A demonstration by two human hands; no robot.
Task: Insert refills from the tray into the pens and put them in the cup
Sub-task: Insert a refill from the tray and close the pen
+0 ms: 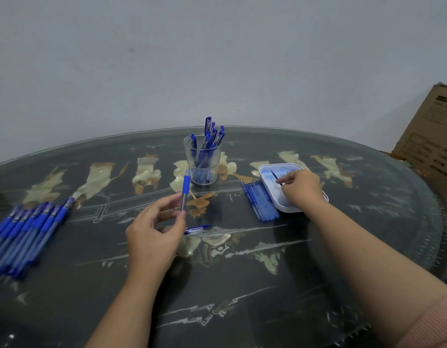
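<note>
— What sat in the containers?
— The cup [203,159] held blue pens [212,133] upright. In the tray [264,170], the right grip [301,188] pinched a refill [276,176]; the left grip [154,234] clamped a pen barrel [185,189].
— And around?
— A dark patterned counter [242,285] carried them; grey wall [167,59] behind, cardboard box [433,146] at right.

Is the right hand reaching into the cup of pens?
No, the right hand is at the white tray, pinching a thin refill, while the cup stands apart to its left.
</note>
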